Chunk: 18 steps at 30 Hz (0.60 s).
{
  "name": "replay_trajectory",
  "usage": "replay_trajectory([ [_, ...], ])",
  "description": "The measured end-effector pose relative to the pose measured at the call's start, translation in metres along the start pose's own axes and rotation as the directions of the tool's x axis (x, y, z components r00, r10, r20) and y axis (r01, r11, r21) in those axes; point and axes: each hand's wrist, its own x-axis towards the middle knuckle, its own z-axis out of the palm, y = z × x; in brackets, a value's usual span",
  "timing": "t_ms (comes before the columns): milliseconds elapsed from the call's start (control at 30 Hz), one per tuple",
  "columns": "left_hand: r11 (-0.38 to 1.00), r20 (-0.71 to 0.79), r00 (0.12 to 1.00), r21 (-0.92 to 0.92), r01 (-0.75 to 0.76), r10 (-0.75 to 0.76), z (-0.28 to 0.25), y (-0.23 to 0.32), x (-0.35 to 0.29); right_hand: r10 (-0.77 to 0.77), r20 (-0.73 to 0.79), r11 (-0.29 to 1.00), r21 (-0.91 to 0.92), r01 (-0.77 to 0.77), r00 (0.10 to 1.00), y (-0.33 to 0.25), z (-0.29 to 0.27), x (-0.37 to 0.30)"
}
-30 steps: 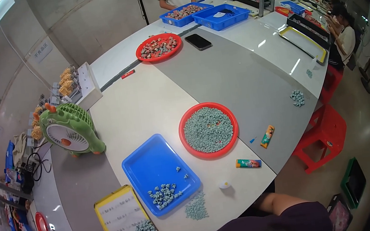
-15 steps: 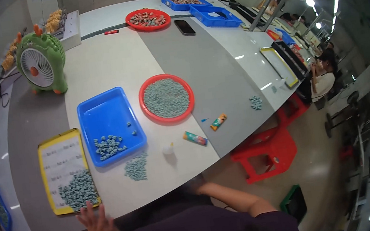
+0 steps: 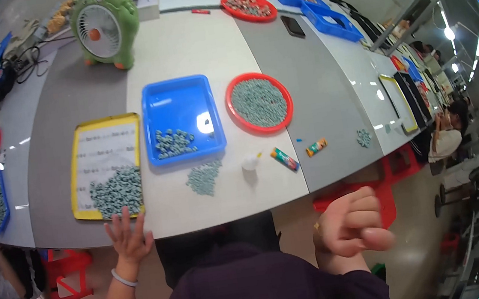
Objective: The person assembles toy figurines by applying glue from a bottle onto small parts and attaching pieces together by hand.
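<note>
My left hand (image 3: 128,235) has its fingers spread at the near edge of a yellow-rimmed tray (image 3: 78,198). The fingertips reach the rim, beside a heap of small grey-green pieces (image 3: 118,189) lying on the tray's white sheet. My right hand (image 3: 355,222) is raised off the table's front edge, fingers curled into a fist, with no object showing in it. Right of the yellow tray stands a blue tray (image 3: 175,100) with similar pieces gathered in its near part. A loose patch of smaller pale green pieces (image 3: 203,178) lies on the table in front of it.
A red round tray (image 3: 290,103) full of small green pieces stands right of the blue one. Nearer lie a small white bottle (image 3: 250,163) and two coloured tubes, one green (image 3: 285,160), one orange (image 3: 316,147). A green fan (image 3: 109,33) stands behind. Red stools (image 3: 71,271) flank me.
My right hand has come up from below the table edge and is now a raised fist. My left hand stays by the yellow tray. The whole view has shifted and turned.
</note>
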Motion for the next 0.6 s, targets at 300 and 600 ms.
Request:
replay_trajectory([
  [300, 0.947, 0.088, 0.981, -0.258, 0.189, -0.172, -0.012, -0.007, 0.023, 0.484, 0.311, 0.872, -0.242, -0.425, 0.818, -0.001, 0.010, -0.145],
  [600, 0.866, -0.056, 0.939, -0.409, 0.289, -0.340, -0.001, 0.000, 0.003, 0.608, 0.318, 0.793, -0.282, -0.540, 0.727, 0.006, 0.004, -0.166],
])
